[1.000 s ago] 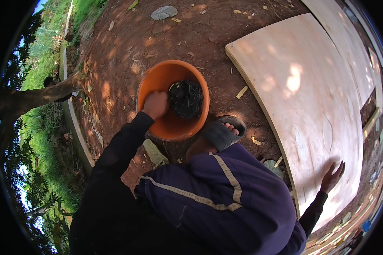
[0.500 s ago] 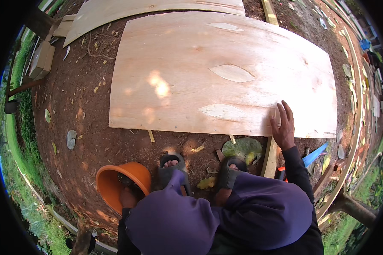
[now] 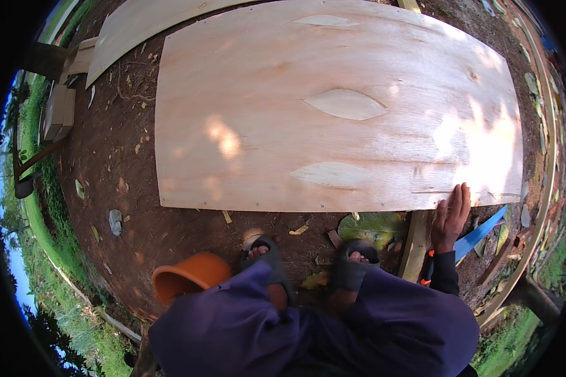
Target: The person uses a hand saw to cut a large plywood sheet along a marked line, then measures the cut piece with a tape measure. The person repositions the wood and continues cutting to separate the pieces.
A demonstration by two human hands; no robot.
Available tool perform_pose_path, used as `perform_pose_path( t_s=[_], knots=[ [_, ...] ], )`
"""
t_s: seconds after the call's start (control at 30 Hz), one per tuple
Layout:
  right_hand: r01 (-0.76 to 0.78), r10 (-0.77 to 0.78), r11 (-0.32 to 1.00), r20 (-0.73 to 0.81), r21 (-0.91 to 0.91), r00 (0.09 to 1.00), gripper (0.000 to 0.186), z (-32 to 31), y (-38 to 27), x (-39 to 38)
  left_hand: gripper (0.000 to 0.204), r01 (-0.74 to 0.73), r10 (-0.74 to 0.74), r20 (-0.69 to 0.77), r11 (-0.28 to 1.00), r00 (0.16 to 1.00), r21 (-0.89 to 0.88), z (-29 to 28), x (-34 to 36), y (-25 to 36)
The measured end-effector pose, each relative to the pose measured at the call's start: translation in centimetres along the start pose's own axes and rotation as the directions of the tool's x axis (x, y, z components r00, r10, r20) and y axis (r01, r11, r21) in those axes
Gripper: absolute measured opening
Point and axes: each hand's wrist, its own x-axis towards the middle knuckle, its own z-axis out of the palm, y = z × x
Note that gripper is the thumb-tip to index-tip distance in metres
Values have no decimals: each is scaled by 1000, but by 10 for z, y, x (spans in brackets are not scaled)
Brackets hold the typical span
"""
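A: In the head view, where is the plywood panel (image 3: 251, 147)?

B: Flat in front of the person, its near edge just beyond the sandals (image 3: 355, 265). A length of timber (image 3: 416, 246) pokes out from under that edge, so I'd judge it props the panel off the soil (image 3: 132, 235).

A: And the orange bucket (image 3: 206, 273)?

B: Beside the person on the left, probably to be within easy reach; its contents don't show. A blue-bladed saw (image 3: 479, 234) lies on the right, partly behind the forearm.

A: What are the fingers doing?

B: On the right hand (image 3: 448, 223) they're stretched out, close together, thumb a little apart, gripping nothing. The tips appear to rest on the panel's near edge, perhaps for support. The left hand is out of sight, so I can't tell how its fingers stand.
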Motion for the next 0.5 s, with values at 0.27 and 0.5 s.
perform_pose_path(
  t_s=[0.27, 0.5],
  knots=[
    [-9, 8, 999, 20, 52, 1000, 57, 10, 7, -5, 28, 67, -58, 85, 992, 995, -108, -7, -2, 26],
    [104, -114, 993, -200, -57, 973, 72, 43, 11, 0, 27, 105, -95, 79, 986, 992, -128, -50, 31, 21]
  ],
)
